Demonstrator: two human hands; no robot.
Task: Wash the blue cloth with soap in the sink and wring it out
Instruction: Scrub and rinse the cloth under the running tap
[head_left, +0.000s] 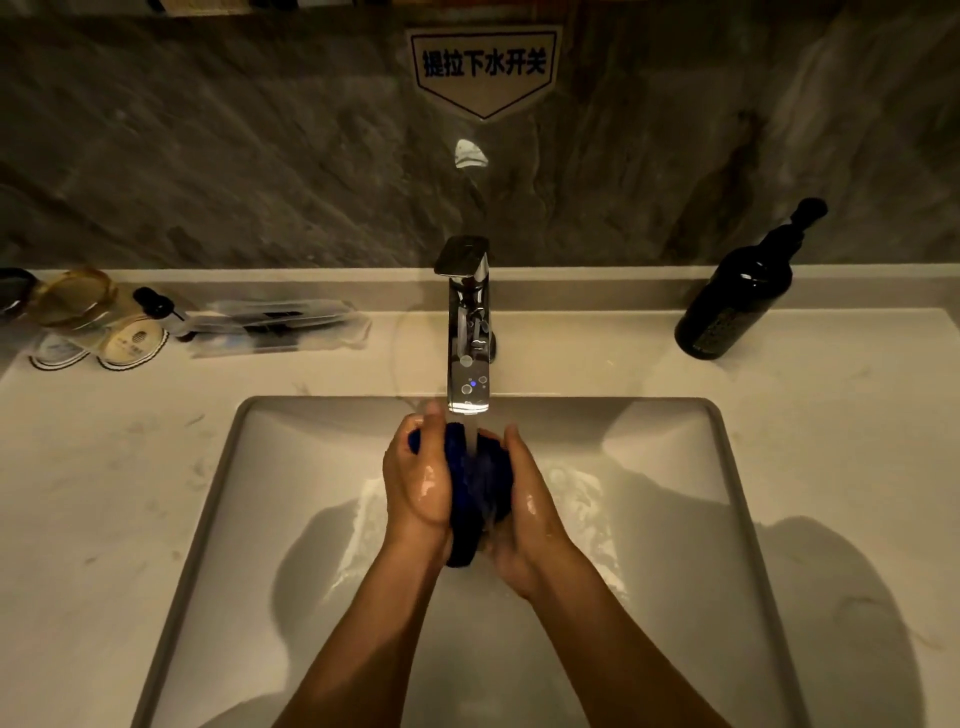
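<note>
We see the counter (104, 467) spread wide around the sink (218, 519), whose basin is wet, with foamy water lying on both sides of the middle. Behind it stands the tap (467, 322), running, its stream falling straight between our hands. A dark pump bottle (737, 296) stands upright at the back right of the counter, well apart from the basin; we take it to be the soap. At the back left lie some packets and small jars, too dim to name. The cloth (475, 483) is bunched into a wad over the middle of the sink, just under the spout, pressed between our palms. Our left hand (418, 478) is closed around its left side, fingers curled over the top; our right hand (524, 504) cups the other side, fingers flat along it. We judge this to be rinsing or rubbing, with wringing yet to come. The risks from here: wet, slick palms may let the wad slip into the basin, the stream striking the cloth so near the spout may splash the counter, and soap may stay trapped in the folds if the wad is never opened.
</note>
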